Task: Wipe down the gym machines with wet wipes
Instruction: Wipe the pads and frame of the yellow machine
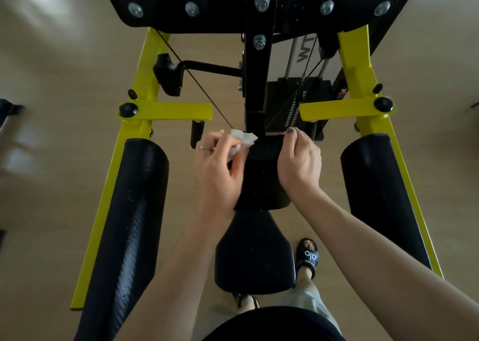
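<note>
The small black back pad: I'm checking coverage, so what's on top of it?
Left hand holding a crumpled white wipe; right hand gripping its edge. Pad surface beneath both is hidden.

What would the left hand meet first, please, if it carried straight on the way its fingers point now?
Probably the black upright post: the left hand, pinching the wet wipe, points up-right toward it, though depth is unclear.

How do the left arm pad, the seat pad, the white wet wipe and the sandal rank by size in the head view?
1. left arm pad
2. seat pad
3. sandal, farther from the camera, so unsure
4. wet wipe, crumpled and partly hidden by the left hand
</note>
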A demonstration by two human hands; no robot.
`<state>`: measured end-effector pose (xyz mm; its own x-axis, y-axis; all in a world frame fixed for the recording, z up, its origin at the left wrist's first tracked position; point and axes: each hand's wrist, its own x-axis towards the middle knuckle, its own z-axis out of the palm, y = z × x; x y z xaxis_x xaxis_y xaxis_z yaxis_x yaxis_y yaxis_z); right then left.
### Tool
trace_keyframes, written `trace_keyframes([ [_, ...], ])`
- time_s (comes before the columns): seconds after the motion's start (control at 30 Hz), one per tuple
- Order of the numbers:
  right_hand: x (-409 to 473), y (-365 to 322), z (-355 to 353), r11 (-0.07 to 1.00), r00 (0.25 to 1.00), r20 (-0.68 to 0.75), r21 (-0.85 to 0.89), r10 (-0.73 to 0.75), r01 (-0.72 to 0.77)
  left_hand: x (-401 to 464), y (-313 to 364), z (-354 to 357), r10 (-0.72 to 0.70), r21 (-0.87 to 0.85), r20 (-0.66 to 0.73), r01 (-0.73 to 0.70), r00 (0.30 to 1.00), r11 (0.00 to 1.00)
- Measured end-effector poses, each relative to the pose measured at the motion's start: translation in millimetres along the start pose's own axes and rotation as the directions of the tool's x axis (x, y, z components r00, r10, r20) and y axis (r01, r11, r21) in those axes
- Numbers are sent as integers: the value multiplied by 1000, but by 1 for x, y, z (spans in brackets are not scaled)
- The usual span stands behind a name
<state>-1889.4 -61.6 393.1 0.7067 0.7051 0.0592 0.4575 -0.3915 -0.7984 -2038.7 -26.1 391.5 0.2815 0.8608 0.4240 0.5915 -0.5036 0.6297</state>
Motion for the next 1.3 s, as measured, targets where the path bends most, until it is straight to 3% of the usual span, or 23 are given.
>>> trace_keyframes([
  [0.07, 0, 0, -1, 1000, 1000, 13, 16, -9, 9, -4, -13, -4, -214, -110, -26, 210, 976, 971],
  [0.13, 0, -1, -1, 1000, 1000, 7, 21, -11, 11, -12, -13, -5, -517, -303, 38, 502, 855, 810],
  [0.2, 0, -1, 0, 1000, 1000, 6, 17, -9, 8, -23, -10, -1, -698, -403, 143, 685, 702, 606],
  [0.27, 0, -1, 1, 1000, 1000, -2, 15, 0, 0, -34, -8, 3, -798, -491, 239, 778, 553, 392],
  [0.37, 0, 1, 2, 1000, 1000, -10, 12, -2, 2, -39, -12, 1, -833, -627, 443, 778, 332, -23],
  [0.4, 0, 1, 2, 1000, 1000, -10, 13, -5, 5, -32, -11, -2, -833, -642, 481, 757, 272, -123],
  [0.43, 0, 1, 3, 1000, 1000, -11, 12, -7, 8, -28, -9, -4, -828, -635, 504, 756, 247, -161],
  [0.5, 0, 1, 3, 1000, 1000, -10, 5, -11, 11, -25, 1, -11, -806, -694, 533, 677, 256, -244],
  [0.53, 0, 1, 3, 1000, 1000, -10, 3, -10, 10, -22, 14, -16, -804, -720, 519, 656, 292, -226],
  [0.7, 0, 2, 3, 1000, 1000, -9, 23, -16, 17, -9, 49, -21, -772, -784, 570, 465, 281, -410],
  [0.8, -1, 1, 2, 999, 1000, 3, 32, -12, 12, -16, 47, -9, -751, -772, 585, 492, 305, -402],
  [0.87, -1, 1, 1, 999, 1000, 10, 40, -11, 11, -30, 46, 6, -748, -729, 607, 561, 268, -391],
  [1.0, 0, 1, -1, 999, 999, 47, 53, -13, 10, -45, 47, 28, -711, -610, 696, 607, 102, -510],
  [1.03, 0, 1, -2, 998, 998, 63, 57, -13, 10, -44, 46, 30, -713, -611, 694, 608, 101, -508],
  [1.17, 1, 1, -4, 996, 995, 98, 89, -11, 3, -29, 51, 25, -649, -673, 703, 569, 292, -473],
  [1.3, 1, 1, -5, 994, 994, 109, 107, -5, -6, -15, 52, 20, -640, -715, 674, 542, 369, -441],
])
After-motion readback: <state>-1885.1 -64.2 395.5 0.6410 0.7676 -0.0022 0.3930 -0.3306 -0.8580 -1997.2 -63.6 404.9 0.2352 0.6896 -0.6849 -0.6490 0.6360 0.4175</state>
